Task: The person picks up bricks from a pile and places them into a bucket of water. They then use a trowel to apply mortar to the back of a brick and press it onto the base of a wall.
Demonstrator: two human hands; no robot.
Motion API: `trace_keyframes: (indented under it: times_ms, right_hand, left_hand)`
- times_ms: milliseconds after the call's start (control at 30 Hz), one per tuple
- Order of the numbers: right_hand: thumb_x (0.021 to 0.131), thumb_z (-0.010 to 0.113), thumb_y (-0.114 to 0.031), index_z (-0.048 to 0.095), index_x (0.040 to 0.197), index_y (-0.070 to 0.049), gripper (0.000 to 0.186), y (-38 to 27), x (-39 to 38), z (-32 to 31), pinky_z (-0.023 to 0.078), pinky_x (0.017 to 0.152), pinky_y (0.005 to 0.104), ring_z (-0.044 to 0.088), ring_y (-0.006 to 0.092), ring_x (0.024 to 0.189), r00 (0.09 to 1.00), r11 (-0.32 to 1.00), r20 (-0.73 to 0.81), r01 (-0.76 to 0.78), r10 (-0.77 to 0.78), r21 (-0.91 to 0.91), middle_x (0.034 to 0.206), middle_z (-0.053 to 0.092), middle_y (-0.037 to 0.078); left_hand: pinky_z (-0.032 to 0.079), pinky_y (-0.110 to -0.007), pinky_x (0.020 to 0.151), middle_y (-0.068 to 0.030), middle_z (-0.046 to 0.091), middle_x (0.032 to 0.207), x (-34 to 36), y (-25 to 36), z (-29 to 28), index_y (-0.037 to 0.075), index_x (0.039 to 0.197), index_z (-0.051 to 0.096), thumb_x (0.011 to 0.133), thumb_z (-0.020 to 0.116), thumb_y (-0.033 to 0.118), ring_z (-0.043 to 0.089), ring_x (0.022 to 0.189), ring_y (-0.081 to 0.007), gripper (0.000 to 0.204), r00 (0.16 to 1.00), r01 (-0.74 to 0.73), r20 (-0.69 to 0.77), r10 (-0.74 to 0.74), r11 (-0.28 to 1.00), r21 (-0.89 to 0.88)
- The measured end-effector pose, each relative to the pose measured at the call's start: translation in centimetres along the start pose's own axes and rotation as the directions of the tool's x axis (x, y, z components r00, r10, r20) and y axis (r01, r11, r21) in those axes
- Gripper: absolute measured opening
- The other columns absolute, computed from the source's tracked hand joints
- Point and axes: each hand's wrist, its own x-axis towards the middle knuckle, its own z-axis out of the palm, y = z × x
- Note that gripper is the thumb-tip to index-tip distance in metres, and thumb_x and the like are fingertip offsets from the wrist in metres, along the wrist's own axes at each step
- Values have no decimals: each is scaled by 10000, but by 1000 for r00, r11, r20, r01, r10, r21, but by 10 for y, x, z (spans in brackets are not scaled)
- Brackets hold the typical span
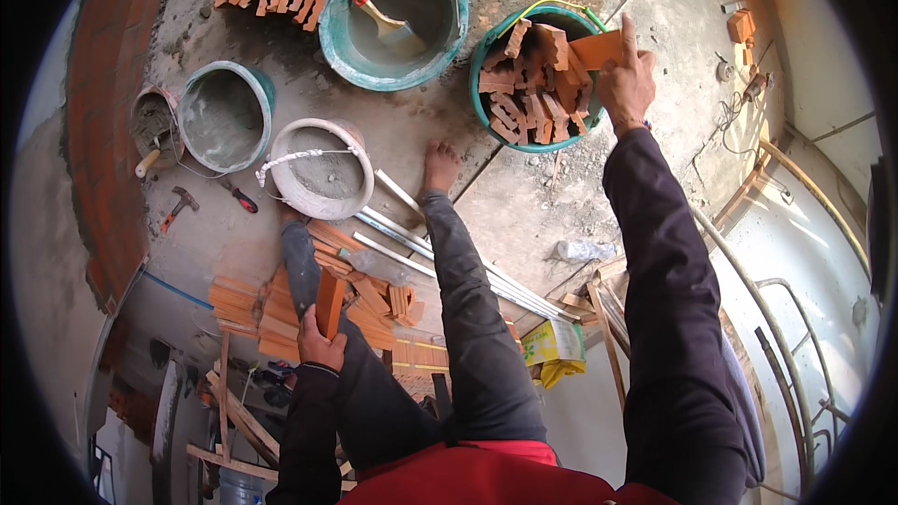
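My left hand (320, 344) is closed around an orange brick (330, 299), held upright by my left leg above the stacked bricks. Stretched out to the far right, my right hand (629, 89) grips another flat orange brick (595, 50), its index finger lying straight along the brick's edge. That brick reaches over the rim of a green bucket (477, 98) packed with brick pieces (538, 93). A yellow-green handle (547, 3) crosses the bucket's far side. Below my left hand's brick lie several stacked flat bricks (281, 313).
A green tub (325, 33) holds grey water and a red-handled brush (383, 23). Left of it stand a grey-filled bucket (267, 117) and a white bucket of mortar (281, 189). A hammer (174, 209) lies on the floor. White pipes (496, 285) run past my right leg; metal rails (795, 365) stand right.
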Motion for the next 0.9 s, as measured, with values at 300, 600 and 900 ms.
trace_keyframes:
  times_ms: [300, 600, 900]
  right_hand:
    - [763, 599, 24, 599, 1149, -192, 442, 41, -39, -9, 506, 703, 429, 594, 338, 806, 977, 959, -158, 180, -147, 220, 899, 550, 117]
    - [796, 616, -17, 567, 1016, -120, 247, 92, -61, -1, 492, 688, 473, 594, 380, 803, 983, 956, 24, 172, -183, 237, 913, 553, 132]
    - [754, 704, -344, 617, 1112, -155, 414, 66, -75, 28, 463, 850, 488, 550, 309, 1084, 1000, 998, -7, -27, 27, -56, 1139, 575, 98]
  left_hand:
    - [445, -463, 951, -256, 536, 1226, 8, 7, 0, -12, 1356, 411, 713, 678, 67, 537, 1120, -418, 700, 999, 25, 31, -27, 997, 71]
    - [453, -433, 956, -253, 542, 1257, 14, -7, 3, -27, 1370, 409, 730, 669, 79, 550, 1135, -392, 698, 999, 41, 20, -42, 998, 38]
    - [453, -440, 951, -250, 536, 1256, 15, -7, 5, -30, 1389, 390, 756, 673, 101, 550, 1130, -387, 705, 997, 68, 34, -69, 997, 32]
